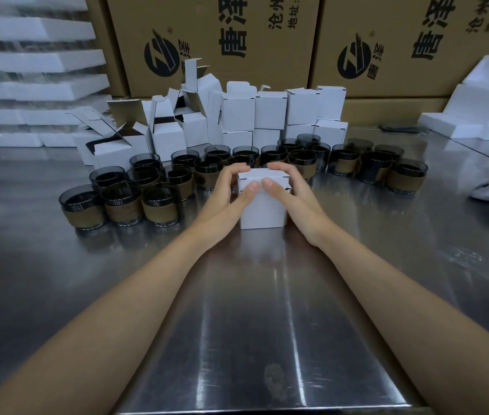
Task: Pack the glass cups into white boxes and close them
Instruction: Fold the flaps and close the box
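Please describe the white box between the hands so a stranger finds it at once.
On the steel table, dark glass cups with brown sleeves stand in a row. One white box stands before the row's middle, apart from the white boxes piled behind. Only this one has the left hand and right hand gripping its top.

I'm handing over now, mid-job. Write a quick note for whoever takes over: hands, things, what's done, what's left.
Left hand and right hand both grip the white box, which stands on the steel table, with the thumbs on the front edge of its lid.
The lid is down, but I cannot tell if it is fully tucked. Contents are hidden.
Done: closed boxes stacked at back centre.
Left: many glass cups in rows behind the hands; open boxes waiting at back left.
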The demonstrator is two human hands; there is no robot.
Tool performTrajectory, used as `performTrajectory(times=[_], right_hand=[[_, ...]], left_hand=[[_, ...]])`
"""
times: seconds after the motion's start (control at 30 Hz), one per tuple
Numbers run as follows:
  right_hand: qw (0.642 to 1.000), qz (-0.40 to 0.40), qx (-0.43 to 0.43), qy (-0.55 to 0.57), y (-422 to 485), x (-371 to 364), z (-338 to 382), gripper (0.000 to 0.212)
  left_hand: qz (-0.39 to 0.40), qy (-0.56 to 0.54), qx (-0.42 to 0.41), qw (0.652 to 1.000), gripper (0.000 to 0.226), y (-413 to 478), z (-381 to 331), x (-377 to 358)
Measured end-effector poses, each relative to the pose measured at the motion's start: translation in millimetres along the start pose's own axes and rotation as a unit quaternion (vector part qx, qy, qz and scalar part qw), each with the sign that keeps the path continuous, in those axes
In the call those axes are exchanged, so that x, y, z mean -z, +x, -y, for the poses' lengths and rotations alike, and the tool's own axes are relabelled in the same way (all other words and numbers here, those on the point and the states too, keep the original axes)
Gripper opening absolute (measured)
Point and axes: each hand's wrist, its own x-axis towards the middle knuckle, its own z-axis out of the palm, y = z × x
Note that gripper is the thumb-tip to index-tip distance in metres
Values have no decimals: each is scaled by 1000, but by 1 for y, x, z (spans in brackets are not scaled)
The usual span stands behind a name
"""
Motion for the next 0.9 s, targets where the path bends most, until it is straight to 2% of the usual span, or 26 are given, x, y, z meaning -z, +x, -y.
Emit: performTrajectory(times=[0.1, 0.23, 0.37, 0.57, 0.73, 0.9], right_hand=[[1000, -14, -1, -3, 1, -1, 1, 38], [1000, -2, -15, 9, 2, -1, 2, 45], [998, 5, -49, 41, 6, 1, -1, 38], [998, -8, -52, 42, 8, -2, 0, 33], [998, -2, -49, 40, 6, -4, 1, 32], [995, -14, -49, 87, 7, -9, 3, 18]], left_hand=[[-23, 5, -3, 1000, 34, 1, -4, -4], [-22, -4, 2, 1000, 25, 2, -6, -4], [-23, -13, 9, 1000, 25, 2, -9, -4], [-18, -5, 11, 1000, 23, 2, -7, -4], [-47, -29, 34, 998, 14, 5, -8, -7], [-47, -15, 30, 998, 22, 9, -11, -16]])
